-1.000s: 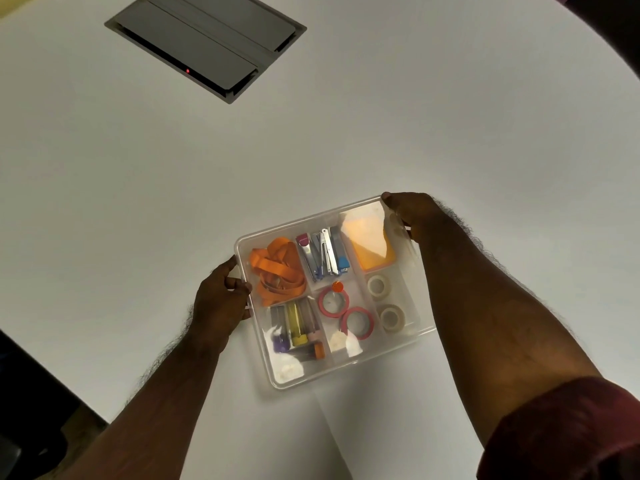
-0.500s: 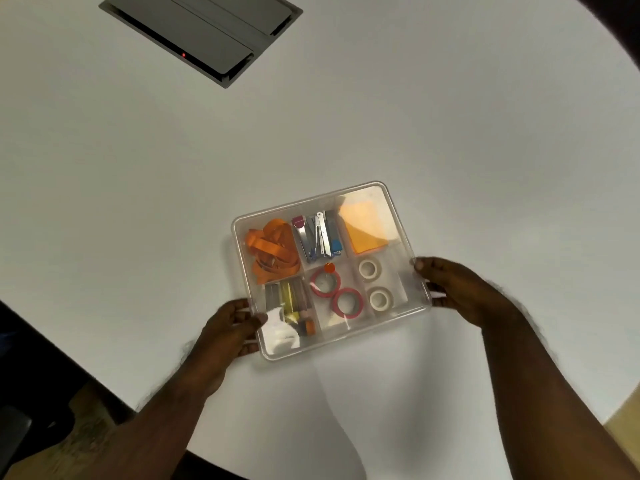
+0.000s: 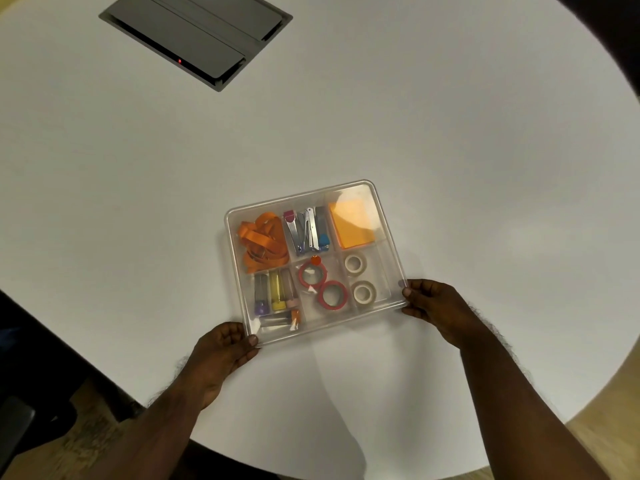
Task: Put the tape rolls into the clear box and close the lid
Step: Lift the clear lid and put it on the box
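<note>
The clear box (image 3: 391,237) sits flat on the white round table (image 3: 415,116) with its clear lid on top. Through the lid I see two red tape rolls (image 3: 331,295) in the middle near compartment and two white tape rolls (image 3: 363,292) in the right near compartment. My left hand (image 3: 221,351) pinches the box's near left corner, thumb on the lid. On the near right corner, my right hand (image 3: 433,303) grips the same way, thumb on top.
Other compartments hold an orange ribbon (image 3: 263,242), staplers (image 3: 308,233), orange sticky notes (image 3: 351,223) and coloured small items (image 3: 273,296). A grey cable hatch (image 3: 197,32) with a red light is set into the table at the far left. The table's curved edge runs close behind my arms.
Both hands slid from the box's left side and far right corner down to its two near corners. The box has settled a little further from me.
</note>
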A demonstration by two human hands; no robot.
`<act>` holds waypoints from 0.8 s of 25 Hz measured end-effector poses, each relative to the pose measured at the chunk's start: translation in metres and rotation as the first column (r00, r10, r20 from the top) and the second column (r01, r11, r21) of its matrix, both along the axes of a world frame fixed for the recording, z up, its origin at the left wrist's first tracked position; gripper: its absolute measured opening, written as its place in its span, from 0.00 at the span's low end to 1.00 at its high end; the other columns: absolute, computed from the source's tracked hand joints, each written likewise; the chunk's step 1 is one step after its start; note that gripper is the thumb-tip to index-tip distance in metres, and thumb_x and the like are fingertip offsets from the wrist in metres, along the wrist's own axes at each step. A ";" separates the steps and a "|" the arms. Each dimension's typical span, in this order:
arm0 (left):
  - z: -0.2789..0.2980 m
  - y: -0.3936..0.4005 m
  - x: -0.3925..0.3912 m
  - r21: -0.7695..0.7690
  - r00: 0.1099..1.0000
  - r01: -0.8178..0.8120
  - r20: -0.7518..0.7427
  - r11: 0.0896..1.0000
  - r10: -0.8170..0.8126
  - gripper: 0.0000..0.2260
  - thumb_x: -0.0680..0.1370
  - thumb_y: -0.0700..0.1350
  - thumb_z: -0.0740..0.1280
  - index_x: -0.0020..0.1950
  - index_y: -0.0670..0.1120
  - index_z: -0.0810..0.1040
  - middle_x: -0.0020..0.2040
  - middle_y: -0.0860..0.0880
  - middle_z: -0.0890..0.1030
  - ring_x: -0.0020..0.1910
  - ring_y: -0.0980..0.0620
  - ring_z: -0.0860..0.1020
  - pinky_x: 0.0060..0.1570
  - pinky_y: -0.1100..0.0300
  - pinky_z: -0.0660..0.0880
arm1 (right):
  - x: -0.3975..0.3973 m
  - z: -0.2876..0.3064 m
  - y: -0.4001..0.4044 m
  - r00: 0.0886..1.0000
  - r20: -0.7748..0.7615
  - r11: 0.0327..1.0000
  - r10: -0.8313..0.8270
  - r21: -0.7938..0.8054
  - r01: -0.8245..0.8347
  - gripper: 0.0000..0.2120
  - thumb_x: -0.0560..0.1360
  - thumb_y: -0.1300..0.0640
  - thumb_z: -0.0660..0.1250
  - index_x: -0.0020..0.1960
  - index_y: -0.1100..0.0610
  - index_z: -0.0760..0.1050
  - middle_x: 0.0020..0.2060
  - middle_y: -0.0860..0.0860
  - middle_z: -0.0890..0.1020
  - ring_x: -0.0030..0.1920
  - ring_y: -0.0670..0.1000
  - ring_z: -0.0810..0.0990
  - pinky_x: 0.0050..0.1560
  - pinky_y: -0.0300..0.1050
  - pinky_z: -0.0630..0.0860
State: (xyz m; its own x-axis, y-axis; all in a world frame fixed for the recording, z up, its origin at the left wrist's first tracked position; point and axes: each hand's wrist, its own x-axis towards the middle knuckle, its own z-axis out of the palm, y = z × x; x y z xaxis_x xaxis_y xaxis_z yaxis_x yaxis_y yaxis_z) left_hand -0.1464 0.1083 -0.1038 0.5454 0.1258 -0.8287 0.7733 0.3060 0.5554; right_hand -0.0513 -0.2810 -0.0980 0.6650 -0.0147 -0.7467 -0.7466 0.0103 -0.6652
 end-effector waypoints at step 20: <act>0.025 -0.037 0.054 0.107 0.953 0.295 0.034 0.950 -0.300 0.19 0.71 0.26 0.68 0.54 0.47 0.75 0.57 0.43 0.77 0.53 0.43 0.78 0.47 0.54 0.79 | -0.035 0.018 -0.015 0.991 0.112 0.971 -0.067 -0.220 0.090 0.12 0.78 0.65 0.66 0.61 0.62 0.76 0.59 0.59 0.80 0.59 0.62 0.79 0.52 0.58 0.81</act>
